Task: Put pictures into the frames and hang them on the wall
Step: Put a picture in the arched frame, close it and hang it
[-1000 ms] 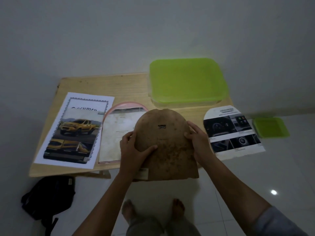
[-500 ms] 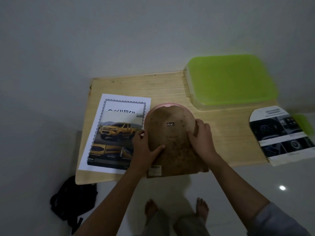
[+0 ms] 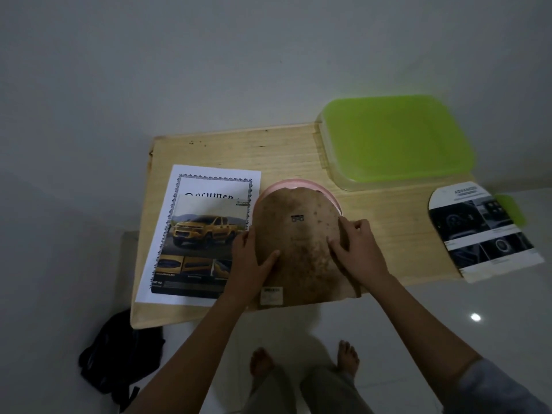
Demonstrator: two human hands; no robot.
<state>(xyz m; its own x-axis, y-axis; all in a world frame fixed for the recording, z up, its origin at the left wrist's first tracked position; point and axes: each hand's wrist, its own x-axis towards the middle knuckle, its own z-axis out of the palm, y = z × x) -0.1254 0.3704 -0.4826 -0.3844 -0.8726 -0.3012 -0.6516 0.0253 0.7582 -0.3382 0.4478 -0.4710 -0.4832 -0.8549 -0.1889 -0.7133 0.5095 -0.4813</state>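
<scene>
Arched brown backing board (image 3: 295, 261) (stained; hanger beyond fingertips): left hand (image 3: 248, 264) and right hand (image 3: 358, 253) grip its edges.

1. Pale wooden tabletop (image 3: 283, 150), rectangular, grain running left to right; a few dark specks (image 3: 195, 142) are noted near its far left corner.
2. Rectangular plastic container with a lime-green lid and a clear base (image 3: 394, 138), set on the tabletop's far right part.
3. Small lime-green plastic piece (image 3: 512, 209), seen only in part at the right, beyond the tabletop's edge.
4. Black fabric bag (image 3: 116, 363), slumped on the floor by the tabletop's near left corner.
5. White glossy tiled floor (image 3: 448, 309), on which a bright spot of light (image 3: 475, 317) is reflected.
</scene>
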